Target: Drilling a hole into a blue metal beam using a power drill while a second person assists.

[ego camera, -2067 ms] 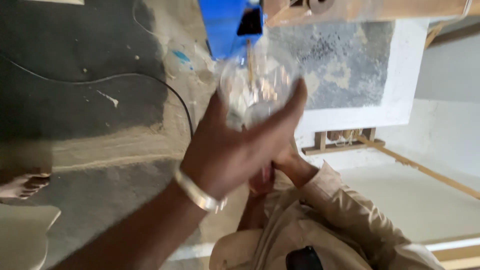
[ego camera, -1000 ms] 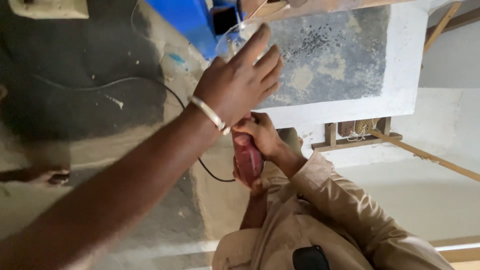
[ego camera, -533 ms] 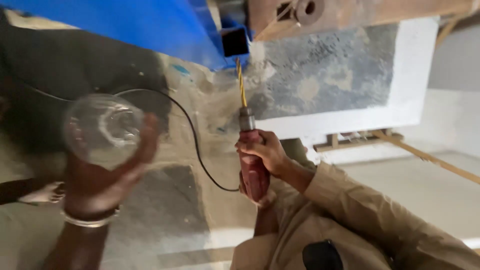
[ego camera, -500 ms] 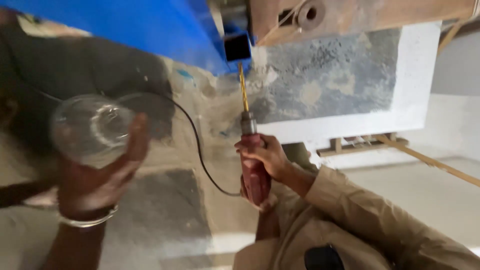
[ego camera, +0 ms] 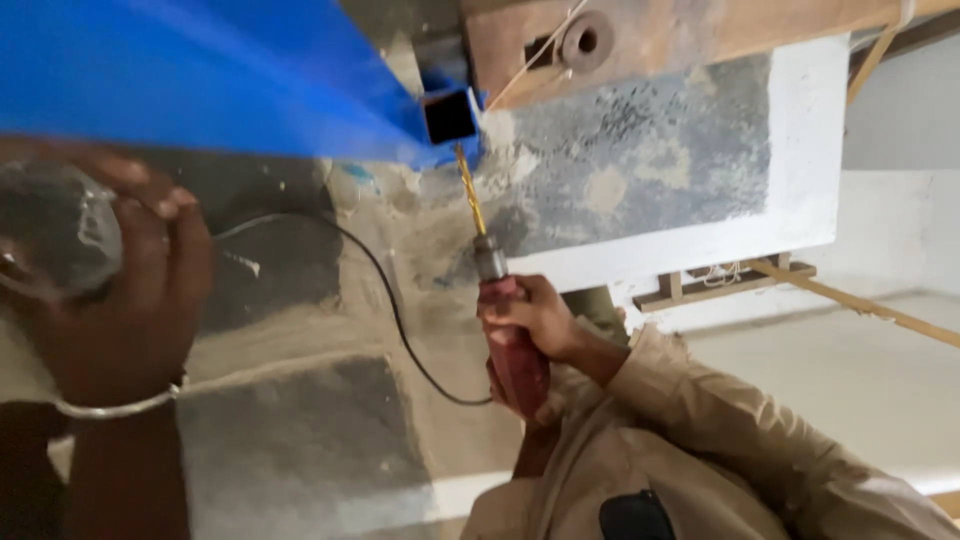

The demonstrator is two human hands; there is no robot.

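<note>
My right hand [ego camera: 537, 318] grips a red electric drill [ego camera: 517, 358] upright. Its gold bit [ego camera: 468, 194] points up at the open end of a blue square tube [ego camera: 450, 115], with the tip just below the opening. At the left edge, my left hand [ego camera: 125, 290], a metal bangle on the wrist, holds a clear round container [ego camera: 48, 235]. The container is blurred and partly cut off by the frame. A beige sleeve [ego camera: 720, 430] covers my right arm.
A black cable [ego camera: 392, 302] runs from the drill across the dusty concrete floor [ego camera: 300, 440]. A rusty steel beam [ego camera: 660, 45] with a round hole lies above the tube. A grey slab with a white edge [ego camera: 790, 150] and a wooden frame [ego camera: 730, 282] are at the right.
My left hand has carried the clear container from in front of the drill out to the left edge. The drill and its bit under the blue tube are now uncovered.
</note>
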